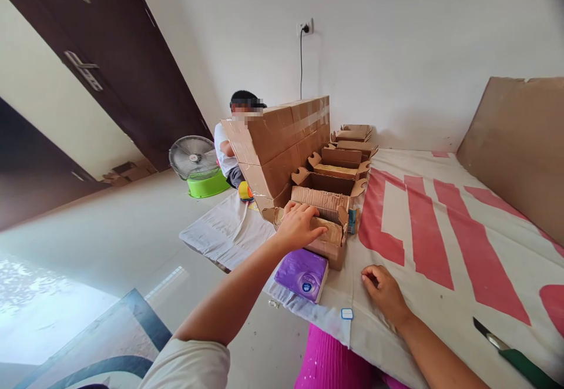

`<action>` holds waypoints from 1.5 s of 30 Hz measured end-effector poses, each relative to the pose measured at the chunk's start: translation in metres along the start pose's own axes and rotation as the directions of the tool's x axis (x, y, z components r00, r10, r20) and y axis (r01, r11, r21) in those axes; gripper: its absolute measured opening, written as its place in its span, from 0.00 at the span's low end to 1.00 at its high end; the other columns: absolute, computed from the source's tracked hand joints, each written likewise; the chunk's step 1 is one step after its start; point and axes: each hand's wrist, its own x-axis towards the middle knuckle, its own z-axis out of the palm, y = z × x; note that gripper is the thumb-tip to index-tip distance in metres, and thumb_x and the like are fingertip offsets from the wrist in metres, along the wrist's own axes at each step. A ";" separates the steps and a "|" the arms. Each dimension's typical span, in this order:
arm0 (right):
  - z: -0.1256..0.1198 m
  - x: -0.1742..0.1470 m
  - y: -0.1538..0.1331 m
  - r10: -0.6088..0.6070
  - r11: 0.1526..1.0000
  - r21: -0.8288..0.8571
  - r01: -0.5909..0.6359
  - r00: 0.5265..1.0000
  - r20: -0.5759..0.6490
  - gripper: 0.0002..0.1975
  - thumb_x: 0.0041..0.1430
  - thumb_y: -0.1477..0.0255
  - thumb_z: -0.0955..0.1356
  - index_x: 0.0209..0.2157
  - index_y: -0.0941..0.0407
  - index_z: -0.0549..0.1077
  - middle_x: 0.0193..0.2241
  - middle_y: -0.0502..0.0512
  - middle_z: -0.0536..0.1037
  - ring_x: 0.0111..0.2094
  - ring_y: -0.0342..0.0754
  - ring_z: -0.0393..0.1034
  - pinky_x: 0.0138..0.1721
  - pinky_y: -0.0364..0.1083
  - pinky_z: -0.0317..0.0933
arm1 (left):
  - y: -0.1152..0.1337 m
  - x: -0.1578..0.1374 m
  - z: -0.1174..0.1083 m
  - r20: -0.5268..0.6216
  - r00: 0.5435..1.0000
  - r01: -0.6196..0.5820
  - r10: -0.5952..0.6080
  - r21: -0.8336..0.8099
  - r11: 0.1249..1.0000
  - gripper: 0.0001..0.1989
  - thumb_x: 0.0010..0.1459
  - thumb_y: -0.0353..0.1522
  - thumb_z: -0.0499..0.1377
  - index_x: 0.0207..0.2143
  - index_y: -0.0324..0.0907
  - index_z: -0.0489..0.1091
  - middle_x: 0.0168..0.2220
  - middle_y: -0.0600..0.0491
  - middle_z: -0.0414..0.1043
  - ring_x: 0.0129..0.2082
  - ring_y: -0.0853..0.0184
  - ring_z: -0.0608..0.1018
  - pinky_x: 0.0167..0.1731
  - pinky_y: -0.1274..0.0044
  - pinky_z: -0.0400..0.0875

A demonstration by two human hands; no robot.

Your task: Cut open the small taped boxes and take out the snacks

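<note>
My left hand (300,224) lies over the nearest open cardboard box (337,254), thumb spread out to the right. Its fingers rest, bent a little, on the brown packing inside; the fingertips are partly hidden. Right of that box, my right hand (384,292) is curled into a loose fist on the cloth, with nothing visible in it. A purple tissue pack (302,274) lies against the front of the box, below my left wrist. Between the tissue pack and my right hand is a small blue-edged label (347,314).
Several open boxes (339,158) run back in a row beside a taped carton stack (282,148). A green-handled knife (511,351) lies at right on the red-marked cloth (423,230). Behind the stack sits another person (227,148) near a fan (192,157). A tape roll (245,191) stands nearby.
</note>
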 end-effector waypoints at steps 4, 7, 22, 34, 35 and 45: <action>-0.002 0.000 -0.004 0.001 1.000 0.006 -0.001 1.000 -0.001 0.10 0.58 0.64 0.62 0.30 0.53 0.72 0.30 0.55 0.75 0.34 0.52 0.70 0.39 0.51 0.65 | -0.001 -0.001 -0.001 0.042 0.999 -0.007 0.010 -0.066 0.998 0.09 0.57 0.38 0.59 0.38 0.44 0.70 0.39 0.50 0.74 0.45 0.58 0.73 0.54 0.61 0.57; -0.004 0.000 -0.007 -0.002 1.000 0.008 0.002 1.000 -0.006 0.10 0.58 0.64 0.62 0.30 0.53 0.72 0.30 0.56 0.75 0.33 0.52 0.70 0.38 0.52 0.65 | -0.005 -0.001 -0.002 0.057 0.998 -0.001 0.006 -0.082 0.997 0.07 0.56 0.34 0.58 0.38 0.43 0.70 0.38 0.50 0.73 0.44 0.58 0.73 0.53 0.60 0.59; -0.027 0.016 -0.058 -0.302 0.952 -0.041 0.302 0.919 -0.253 0.10 0.62 0.64 0.64 0.42 0.53 0.71 0.40 0.59 0.76 0.44 0.55 0.70 0.48 0.55 0.64 | -0.009 -0.007 0.001 -0.045 0.998 -0.041 0.034 -0.163 0.986 0.17 0.47 0.24 0.53 0.41 0.43 0.65 0.36 0.51 0.72 0.40 0.61 0.74 0.52 0.64 0.62; -0.019 0.127 -0.181 -0.240 0.894 -0.313 0.321 0.932 0.271 0.08 0.58 0.77 0.65 0.35 0.56 0.77 0.33 0.58 0.81 0.37 0.53 0.74 0.42 0.50 0.65 | 0.005 -0.032 0.017 -0.475 0.875 0.081 -0.099 -0.057 0.995 0.08 0.54 0.30 0.59 0.38 0.45 0.65 0.41 0.49 0.71 0.47 0.57 0.72 0.55 0.61 0.58; -0.017 0.132 -0.178 -0.225 0.901 -0.306 0.308 0.934 0.277 0.08 0.57 0.77 0.65 0.33 0.56 0.78 0.31 0.56 0.81 0.34 0.51 0.74 0.39 0.48 0.65 | 0.006 -0.036 0.021 -0.523 0.836 0.148 -0.163 -0.071 0.986 0.05 0.56 0.32 0.59 0.36 0.45 0.65 0.40 0.48 0.71 0.46 0.57 0.71 0.52 0.62 0.61; -0.017 0.126 -0.173 -0.249 0.930 -0.187 0.315 0.918 0.310 0.10 0.58 0.76 0.65 0.34 0.54 0.79 0.34 0.51 0.82 0.35 0.47 0.75 0.39 0.45 0.65 | 0.027 -0.043 0.044 -0.480 0.798 0.226 -0.363 -0.319 0.920 0.03 0.59 0.32 0.57 0.32 0.43 0.68 0.33 0.50 0.73 0.36 0.63 0.75 0.39 0.70 0.69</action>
